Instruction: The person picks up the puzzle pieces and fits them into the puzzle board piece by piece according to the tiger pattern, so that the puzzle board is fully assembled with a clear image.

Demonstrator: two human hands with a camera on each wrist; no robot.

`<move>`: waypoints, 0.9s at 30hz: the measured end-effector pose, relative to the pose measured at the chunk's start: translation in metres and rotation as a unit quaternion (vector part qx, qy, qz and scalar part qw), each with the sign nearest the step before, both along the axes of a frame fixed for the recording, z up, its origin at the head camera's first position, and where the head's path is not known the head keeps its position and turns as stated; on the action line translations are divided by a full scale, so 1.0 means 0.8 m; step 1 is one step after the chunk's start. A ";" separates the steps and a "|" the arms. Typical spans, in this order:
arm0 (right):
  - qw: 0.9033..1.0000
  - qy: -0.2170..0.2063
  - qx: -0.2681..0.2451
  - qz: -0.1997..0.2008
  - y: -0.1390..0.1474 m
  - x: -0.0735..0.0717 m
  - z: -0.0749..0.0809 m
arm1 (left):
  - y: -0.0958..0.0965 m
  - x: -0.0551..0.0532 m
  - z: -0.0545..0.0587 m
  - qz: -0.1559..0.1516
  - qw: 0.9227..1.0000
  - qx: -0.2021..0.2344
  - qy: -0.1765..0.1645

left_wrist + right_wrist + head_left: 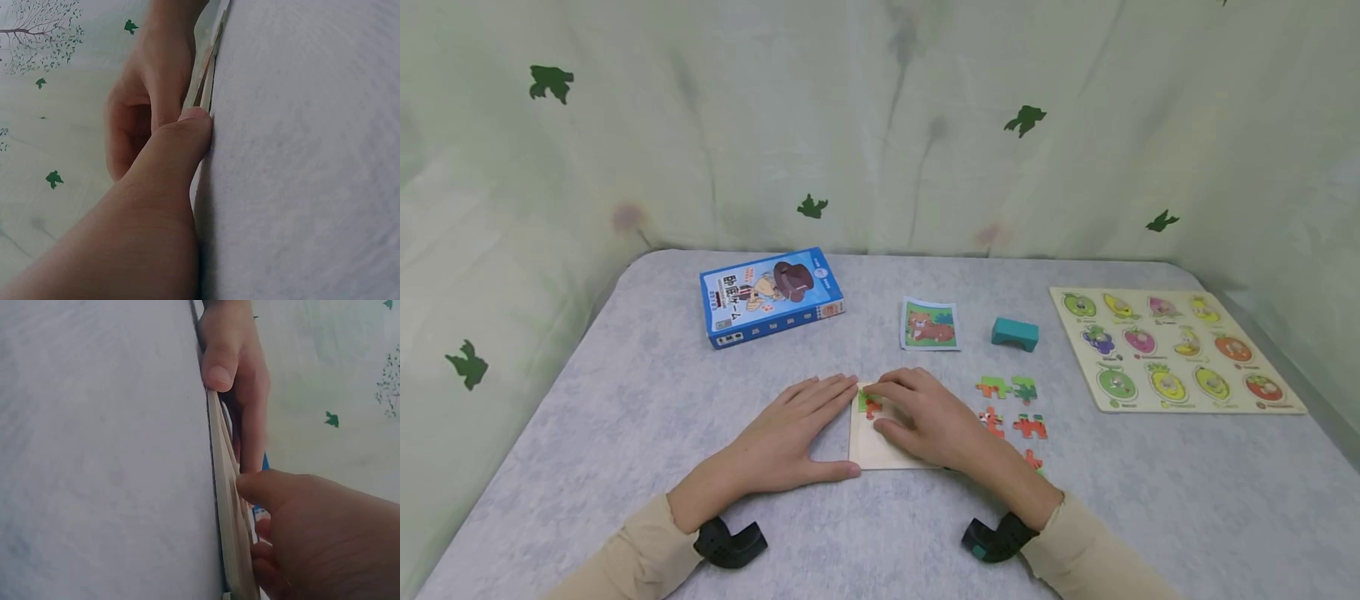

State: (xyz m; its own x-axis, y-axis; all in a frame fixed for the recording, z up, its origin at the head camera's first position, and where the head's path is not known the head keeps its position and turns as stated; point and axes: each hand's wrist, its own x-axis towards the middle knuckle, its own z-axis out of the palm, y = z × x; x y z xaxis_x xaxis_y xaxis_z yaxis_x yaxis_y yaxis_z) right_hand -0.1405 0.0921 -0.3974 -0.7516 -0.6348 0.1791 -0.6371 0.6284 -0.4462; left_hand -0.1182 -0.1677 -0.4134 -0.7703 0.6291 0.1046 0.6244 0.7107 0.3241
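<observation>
A square wooden board [887,454] lies flat on the table in the head view. In its far left corner is a green and red puzzle piece [870,403]. My right hand [928,417] bends over the board; its thumb and fingertips are at opposite edges of this piece. My left hand [793,433] rests at the board's left side with its fingers stretched out, the thumb at the near left corner and the index finger by the far left corner. To the right of the board lie several loose puzzle pieces [1030,427], some partly hidden by my right hand.
Behind the board is a small bear picture card [931,325]. A teal arch block [1015,333] stands beside it. A blue game box [773,297] lies at the back left, and a wooden fruit puzzle board [1180,352] is at the right.
</observation>
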 end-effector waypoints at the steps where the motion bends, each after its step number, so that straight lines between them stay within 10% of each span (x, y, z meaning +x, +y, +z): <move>1: 1.000 -0.005 0.003 0.000 0.000 0.001 0.002 | 0.000 0.000 0.000 0.000 1.000 0.001 0.002; 27: 1.000 0.004 0.023 0.003 0.019 0.010 0.043 | 0.000 0.001 0.001 0.003 1.000 -0.006 -0.004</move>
